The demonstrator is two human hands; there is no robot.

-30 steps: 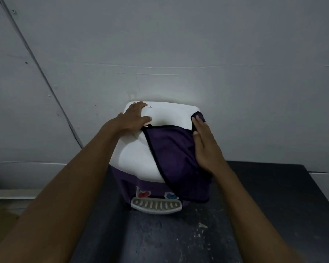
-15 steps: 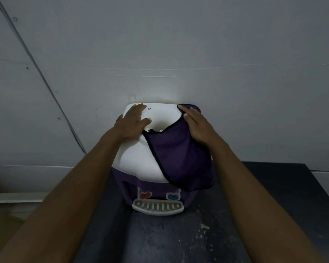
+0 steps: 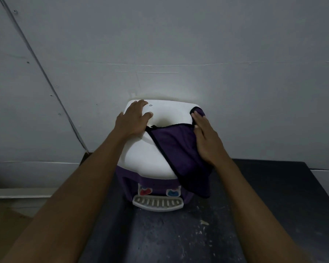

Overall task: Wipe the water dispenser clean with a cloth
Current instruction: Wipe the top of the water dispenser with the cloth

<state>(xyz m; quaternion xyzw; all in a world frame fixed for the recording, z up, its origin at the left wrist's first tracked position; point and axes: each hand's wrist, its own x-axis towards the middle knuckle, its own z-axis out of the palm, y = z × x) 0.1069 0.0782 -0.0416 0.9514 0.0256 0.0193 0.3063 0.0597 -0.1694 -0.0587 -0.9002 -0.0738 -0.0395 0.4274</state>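
Water dispenser (image 3: 146,158) is sited at the far edge of the dark worktop (image 3: 273,196), against the wall (image 3: 179,44). White top, purple body, drip tray (image 3: 158,203) at the near side.

Purple cloth (image 3: 179,149), black-edged, is laid over the right half of the top. Its near corner is draped off the right near edge and hangs past the body.

Grip state:
- Left hand (image 3: 134,118): fingers spread flat on the far-left corner of the top, nothing held.
- Right hand (image 3: 207,141): fingers straight, pressed flat onto the cloth at the right side of the top, nothing pinched.

Handling, as judged:
- Cloth: soft, limp and light. Best driven under a flat palm, or bunched so the hanging corner is not dragged.
- Dispenser: rigid smooth plastic, no bottle fitted, so probably light and liable to be slid on the worktop. Best braced at the top corner, as is done by the left hand.

Labels: no brand or text can be read. Red tap marker (image 3: 144,191) and blue tap marker (image 3: 172,192) are seen above the tray. A small double-line mark (image 3: 150,105) is seen near the far-left edge, meaning unclear.
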